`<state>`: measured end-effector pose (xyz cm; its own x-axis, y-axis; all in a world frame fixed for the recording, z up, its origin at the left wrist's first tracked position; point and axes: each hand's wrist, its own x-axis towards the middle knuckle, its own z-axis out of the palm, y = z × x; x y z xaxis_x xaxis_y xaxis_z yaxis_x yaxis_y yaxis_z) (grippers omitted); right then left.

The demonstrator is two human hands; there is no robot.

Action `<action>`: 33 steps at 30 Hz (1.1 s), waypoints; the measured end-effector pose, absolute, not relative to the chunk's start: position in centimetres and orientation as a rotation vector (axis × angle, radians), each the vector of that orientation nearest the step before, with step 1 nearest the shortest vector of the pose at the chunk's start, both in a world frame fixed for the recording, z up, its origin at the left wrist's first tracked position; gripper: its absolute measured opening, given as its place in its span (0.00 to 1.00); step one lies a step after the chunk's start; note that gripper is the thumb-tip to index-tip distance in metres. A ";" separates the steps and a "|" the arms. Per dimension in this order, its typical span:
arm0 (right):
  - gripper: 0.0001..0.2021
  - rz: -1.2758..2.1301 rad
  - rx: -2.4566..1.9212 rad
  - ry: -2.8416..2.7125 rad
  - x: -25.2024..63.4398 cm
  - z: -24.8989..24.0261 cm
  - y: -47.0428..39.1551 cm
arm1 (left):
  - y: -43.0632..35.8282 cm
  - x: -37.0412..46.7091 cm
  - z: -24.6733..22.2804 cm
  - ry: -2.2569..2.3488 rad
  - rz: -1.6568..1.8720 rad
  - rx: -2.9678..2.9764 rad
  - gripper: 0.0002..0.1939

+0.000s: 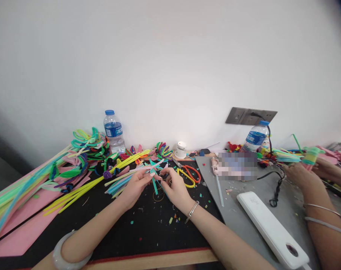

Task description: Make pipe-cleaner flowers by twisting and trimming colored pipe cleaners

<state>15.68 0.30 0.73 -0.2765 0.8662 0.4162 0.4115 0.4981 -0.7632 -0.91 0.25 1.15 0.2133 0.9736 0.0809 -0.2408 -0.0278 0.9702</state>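
Near the middle of the black mat, my left hand [137, 185] pinches some teal fuzzy stems [154, 184] between thumb and fingers. My right hand [174, 187] is closed on the other side of the same stems, its fingertips close to those of my left hand. The teal pieces cross between the hands, and one end points down toward the mat. The fingertips partly hide where the pieces meet. Just behind my right hand lie scissors [193, 174] with orange and yellow handles. A thin ring-shaped loop [158, 194] is visible below the stems.
Bundles of colored stems [74, 195] spread over the left side. A water bottle [114, 131] and a paper cup [181, 150] stand by the wall. On the grey mat [232, 210] lies a white device [272, 228]. Another person's hands [300, 174] work at the right.
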 end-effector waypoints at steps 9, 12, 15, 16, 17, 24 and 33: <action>0.05 0.830 -1.073 -1.826 15.8 1.1 0.7 | 0.1 -1.0 1.1 0.813 1.163 1.099 0.12; 0.08 0.807 -1.077 -1.753 16.1 1.4 0.8 | 0.0 -1.1 1.3 0.807 1.196 1.036 0.16; 0.10 0.824 -1.093 -1.701 16.4 1.3 1.0 | 0.0 -1.3 1.2 0.781 1.181 0.991 0.15; 0.10 0.833 -1.099 -1.692 16.5 1.2 1.1 | 0.1 -1.3 1.2 0.763 1.173 0.974 0.15; 0.10 0.843 -1.102 -1.686 16.5 1.0 1.2 | 0.1 -1.4 1.2 0.736 1.158 0.952 0.15; 0.11 0.833 -1.100 -1.693 16.6 0.8 1.5 | 0.5 -1.9 1.5 0.534 0.977 0.747 0.09; 0.12 0.782 -1.112 -1.739 16.4 1.5 1.1 | 0.7 -1.8 0.5 0.783 0.963 0.887 0.07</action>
<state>16.43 1.08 1.50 -0.1900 0.9177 0.3489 0.3479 0.3952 -0.8502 -1.82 0.70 0.54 0.3682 0.9154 -0.1625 -0.3451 0.2968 0.8904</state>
